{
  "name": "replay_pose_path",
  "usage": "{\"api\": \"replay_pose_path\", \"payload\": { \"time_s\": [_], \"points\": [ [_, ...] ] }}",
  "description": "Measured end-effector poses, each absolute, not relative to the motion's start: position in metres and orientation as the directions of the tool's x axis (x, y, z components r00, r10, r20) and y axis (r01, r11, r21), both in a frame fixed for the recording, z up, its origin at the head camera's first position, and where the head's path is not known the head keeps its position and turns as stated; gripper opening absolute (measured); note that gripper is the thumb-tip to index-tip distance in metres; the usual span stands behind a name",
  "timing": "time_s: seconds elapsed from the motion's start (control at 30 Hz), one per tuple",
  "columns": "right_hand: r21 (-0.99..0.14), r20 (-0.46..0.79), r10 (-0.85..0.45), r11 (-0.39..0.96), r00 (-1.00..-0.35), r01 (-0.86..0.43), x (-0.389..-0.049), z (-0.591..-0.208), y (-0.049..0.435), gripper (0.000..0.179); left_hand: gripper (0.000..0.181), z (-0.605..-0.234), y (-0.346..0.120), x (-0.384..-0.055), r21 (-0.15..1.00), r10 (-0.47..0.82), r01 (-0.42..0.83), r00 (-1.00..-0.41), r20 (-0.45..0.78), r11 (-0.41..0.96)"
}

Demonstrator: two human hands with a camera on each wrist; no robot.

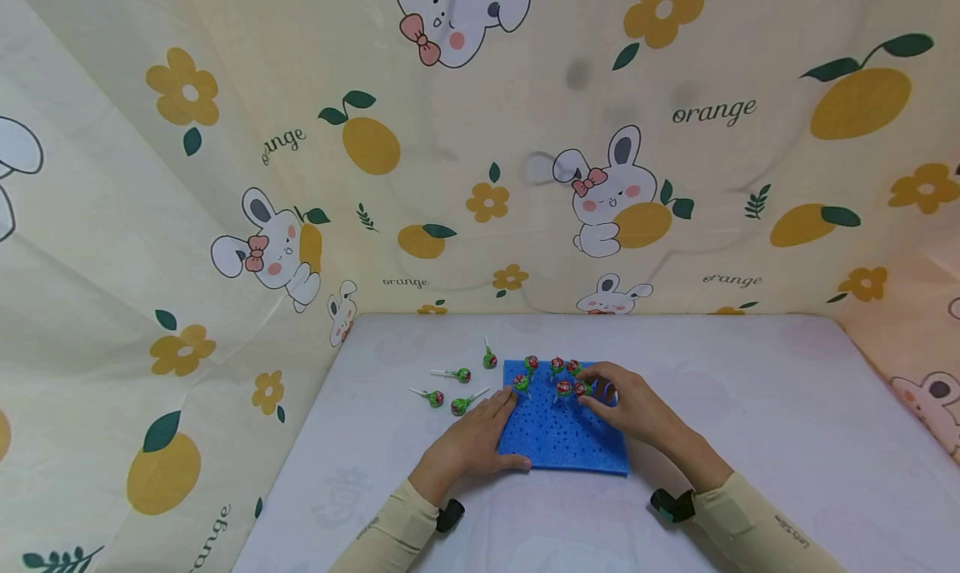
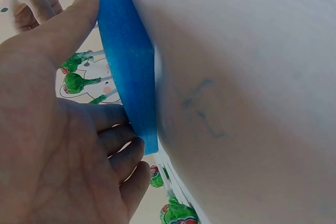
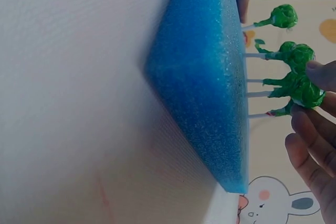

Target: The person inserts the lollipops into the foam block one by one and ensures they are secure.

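A blue foam block (image 1: 562, 440) dotted with small holes lies on the table. Several green-and-red wrapped lollipops stand in its far half on white sticks, among them one lollipop (image 1: 521, 381) at the left. My right hand (image 1: 637, 402) reaches over the block's right side and pinches the head of a standing lollipop (image 3: 307, 94) between thumb and fingers. Along the block's left edge rests my left hand (image 1: 476, 440), fingers extended and thumb against the near edge. In the left wrist view, the fingers (image 2: 123, 156) touch the block's side (image 2: 131, 66).
Several loose lollipops lie left of the block, including one (image 1: 461, 406) near my left fingertips and one (image 1: 490, 360) farther back. A white cloth covers the table (image 1: 375, 473). Behind it hangs a patterned curtain (image 1: 465, 290) with rabbits and oranges.
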State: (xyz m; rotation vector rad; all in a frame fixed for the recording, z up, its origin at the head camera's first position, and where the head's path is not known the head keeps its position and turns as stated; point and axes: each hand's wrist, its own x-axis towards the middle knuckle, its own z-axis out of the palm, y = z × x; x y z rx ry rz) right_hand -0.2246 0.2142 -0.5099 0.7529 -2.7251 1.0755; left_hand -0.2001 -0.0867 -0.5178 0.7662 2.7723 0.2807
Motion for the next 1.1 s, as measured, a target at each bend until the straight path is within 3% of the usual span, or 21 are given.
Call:
{"api": "replay_pose_path", "payload": {
  "time_s": [0.8,1.1],
  "points": [
    [-0.609,0.306,-0.359,0.638,-0.882,-0.471,-0.216,-0.508,0.227,0.037,0.111,-0.517,-0.088,-0.2,0.26,0.525,0.472,-0.827,-0.2,0.843],
    [-0.591,0.196,-0.339,0.708,-0.92,-0.387,-0.207,-0.511,0.236,0.048,0.112,-0.522,-0.088,-0.201,0.252,0.514,0.462,-0.832,-0.208,0.85]
  ]
}}
